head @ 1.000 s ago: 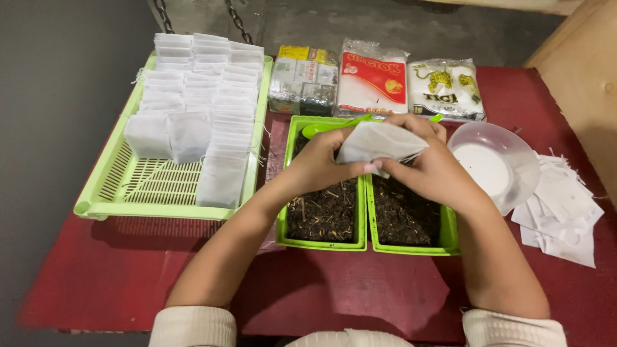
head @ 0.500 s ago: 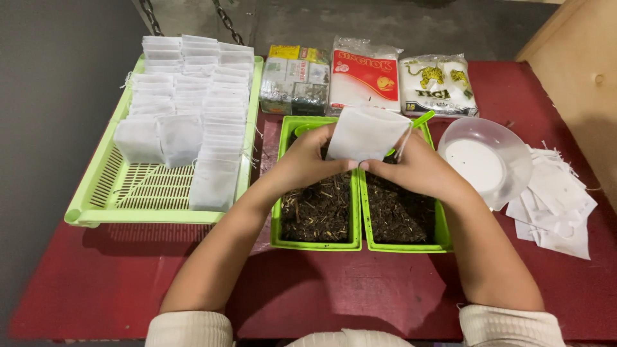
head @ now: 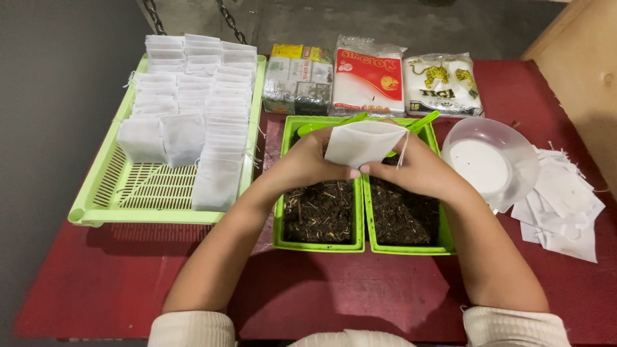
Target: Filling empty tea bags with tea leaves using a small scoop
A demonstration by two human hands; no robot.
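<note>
At the far left a green slotted basket (head: 109,193) sits on the red counter (head: 128,283), packed toward its back with rows of filled white sachets (head: 193,90); two more lie flat at the front of the left row, and the near part of the basket floor is bare.

Just right of the basket stand two green trays side by side, touching: the left tray (head: 319,244) and the right tray (head: 405,249), both holding dark, coarse dried leaf. Green spoons (head: 421,120) poke up at the back of the trays.

Above the trays both hands hold one white bag (head: 363,142). The left hand (head: 302,164) is closed on the bag's left edge, and the right hand (head: 421,168) is closed on its right edge, where a thin string hangs. The bag is held up, clear of the leaf, over the seam between the two trays.

Behind the trays three packets (head: 369,74) lie in a row along the back of the counter.

To the right of the trays a clear plastic bowl (head: 498,138) with white powder inside is tilted toward the person. Beyond it, at the far right, is a loose heap of empty bags (head: 565,205).
</note>
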